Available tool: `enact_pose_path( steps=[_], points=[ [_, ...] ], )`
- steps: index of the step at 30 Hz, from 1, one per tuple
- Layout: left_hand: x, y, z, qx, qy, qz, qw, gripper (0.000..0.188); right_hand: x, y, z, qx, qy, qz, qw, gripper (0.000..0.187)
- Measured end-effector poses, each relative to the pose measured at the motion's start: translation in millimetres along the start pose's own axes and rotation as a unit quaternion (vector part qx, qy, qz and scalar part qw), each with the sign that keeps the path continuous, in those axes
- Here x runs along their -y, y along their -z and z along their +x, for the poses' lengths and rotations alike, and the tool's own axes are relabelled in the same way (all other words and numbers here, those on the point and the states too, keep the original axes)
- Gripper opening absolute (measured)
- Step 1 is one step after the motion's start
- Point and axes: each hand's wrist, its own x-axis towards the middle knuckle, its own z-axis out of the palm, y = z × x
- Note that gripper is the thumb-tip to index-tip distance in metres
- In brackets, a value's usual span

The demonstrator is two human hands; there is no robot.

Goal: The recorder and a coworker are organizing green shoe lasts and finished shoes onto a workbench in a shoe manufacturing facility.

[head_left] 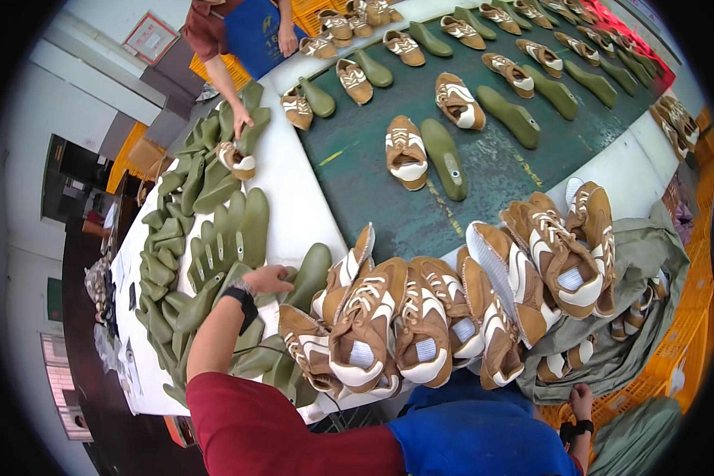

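My left hand point(269, 279), with a dark band at its wrist, reaches over a pile of green shoe lasts at the table's left. Its fingers are curled at the end of a green shoe last point(310, 274). Beside it, brown and white sneakers point(365, 309) are heaped along the near edge of the table. My right hand point(581, 400) is low at the right, next to the grey-green sheet point(639, 349) lining an orange crate. Its fingers are curled, and nothing shows in them. More sneakers lie partly covered inside that sheet.
A green conveyor belt point(373, 226) carries sneakers, each beside a green last point(444, 159). Across the table, a co-worker's hand point(242, 119) is at a sneaker point(236, 160) above the lasts. Orange crates point(682, 333) stand at the right. A white table border point(313, 186) edges the belt.
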Motion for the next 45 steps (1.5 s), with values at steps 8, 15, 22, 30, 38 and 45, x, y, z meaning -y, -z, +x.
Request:
enact_pose_path(
  steps=[8,15,22,30,38,45],
  points=[
    [-57.4,-28.4,-60.9,0.023,0.129,0.167,0.977,0.062,0.5,4.1,-5.0,0.001,-0.004,0.019,1.000,0.010],
    [-56.8,-40.6,-33.4,-0.060,0.154,0.010,0.986,0.052,-43.0,-5.3,-2.0,-0.067,0.054,-0.023,0.996,0.008],
    [-101.6,63.9,112.9,-0.207,0.143,-0.204,0.946,0.045,26.2,-8.0,-19.5,-0.037,-0.027,-0.008,0.999,0.010],
    [-185.1,46.7,175.1,-0.155,0.103,-0.395,0.900,0.036,11.0,-5.6,-35.1,-0.053,-0.030,0.055,0.997,0.013],
    [-149.0,43.4,102.9,-0.144,-0.054,-0.216,0.964,0.030,6.8,-5.5,-1.7,-0.040,0.020,-0.024,0.999,0.006],
    [-50.9,13.8,16.0,0.170,-0.038,-0.189,0.966,0.072,-53.3,2.7,42.5,0.005,0.065,-0.049,0.997,0.021]
  ],
)
